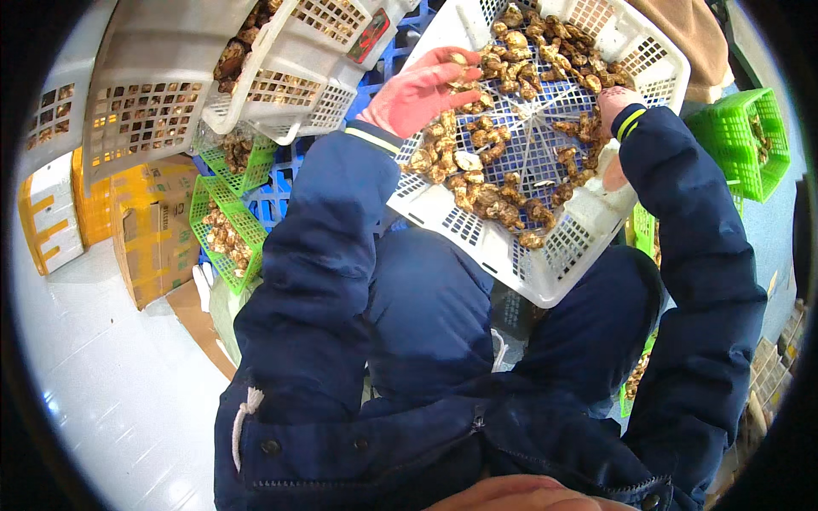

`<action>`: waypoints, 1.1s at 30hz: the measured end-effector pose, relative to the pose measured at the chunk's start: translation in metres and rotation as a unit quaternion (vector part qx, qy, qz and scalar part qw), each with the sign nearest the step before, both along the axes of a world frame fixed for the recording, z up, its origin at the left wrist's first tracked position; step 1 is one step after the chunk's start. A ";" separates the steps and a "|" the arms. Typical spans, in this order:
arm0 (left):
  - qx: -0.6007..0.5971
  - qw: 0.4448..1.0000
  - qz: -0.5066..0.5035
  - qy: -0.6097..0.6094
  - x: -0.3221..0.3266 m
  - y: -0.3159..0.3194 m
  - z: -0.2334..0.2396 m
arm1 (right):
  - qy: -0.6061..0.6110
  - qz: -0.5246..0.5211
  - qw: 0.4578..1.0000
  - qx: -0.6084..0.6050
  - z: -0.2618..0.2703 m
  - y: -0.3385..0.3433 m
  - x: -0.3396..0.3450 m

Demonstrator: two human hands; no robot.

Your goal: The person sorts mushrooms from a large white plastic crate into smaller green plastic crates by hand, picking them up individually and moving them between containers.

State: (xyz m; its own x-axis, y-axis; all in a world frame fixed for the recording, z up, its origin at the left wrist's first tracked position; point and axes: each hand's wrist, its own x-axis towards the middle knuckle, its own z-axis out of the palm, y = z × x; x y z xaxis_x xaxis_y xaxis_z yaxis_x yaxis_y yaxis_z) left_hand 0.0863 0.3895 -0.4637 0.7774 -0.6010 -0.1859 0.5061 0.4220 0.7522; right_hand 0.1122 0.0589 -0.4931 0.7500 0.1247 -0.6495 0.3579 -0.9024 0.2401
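Observation:
A white plastic crate (447, 211) with slotted walls and a mesh bottom lies across in front of my knees. Brown, stubby mushrooms (492, 204) lie along its sides, around a barer middle. My left hand (415, 86), in a pink glove, is over the crate's left side with its fingers curled around a small pale-capped mushroom (457, 59). At the crate's right wall is my right hand (617, 105); its fingers point down among the mushrooms and are mostly hidden, so whether they hold one cannot be told.
Large white crates (147, 121) with mushrooms stand at upper left. Green baskets (223, 236) hold mushrooms at left, and another green basket (735, 144) is at right. Taped cardboard boxes (156, 223) stand on the floor at left. Blue plastic pallets (271, 191) lie beneath the crates.

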 end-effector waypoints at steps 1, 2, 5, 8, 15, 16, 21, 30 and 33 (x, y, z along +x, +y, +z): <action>-0.067 0.998 0.004 0.008 0.000 0.004 0.001 | 0.030 0.001 1.000 -0.001 0.000 0.001 0.002; -0.042 0.999 0.011 0.018 0.000 0.004 -0.001 | -0.018 -0.021 1.000 0.006 0.000 0.000 -0.005; 0.263 0.963 0.001 -0.066 0.002 -0.024 -0.015 | -0.062 -0.065 0.995 -0.041 0.009 0.000 -0.011; 0.558 0.793 -0.100 -0.225 -0.021 -0.044 -0.032 | -0.031 0.012 0.999 -0.001 -0.018 0.001 -0.008; 0.715 0.431 -0.300 -0.461 -0.041 -0.068 -0.049 | 0.008 0.036 0.999 -0.004 -0.009 -0.003 -0.006; 0.715 0.405 -0.279 -0.497 -0.042 -0.069 -0.051 | 0.024 0.019 0.999 -0.024 0.019 0.014 -0.012; 0.722 0.454 -0.203 -0.482 -0.040 -0.058 -0.048 | 0.003 0.054 0.997 -0.052 -0.006 0.009 -0.019; 0.626 0.723 -0.056 -0.287 -0.031 -0.044 -0.024 | -0.154 -0.049 0.920 0.358 0.099 -0.031 -0.056; 0.449 0.872 -0.063 -0.182 -0.030 -0.064 -0.012 | -0.174 -0.194 0.868 0.424 0.133 -0.063 -0.088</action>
State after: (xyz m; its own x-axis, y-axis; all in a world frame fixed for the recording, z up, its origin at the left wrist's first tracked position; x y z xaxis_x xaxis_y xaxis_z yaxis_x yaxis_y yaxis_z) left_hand 0.0567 0.3253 -0.4761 0.8215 -0.4246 -0.3805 0.1644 -0.4627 0.8712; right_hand 0.0245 -0.0046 -0.3596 0.9744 0.1423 -0.1741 0.0276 -0.8440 -0.5356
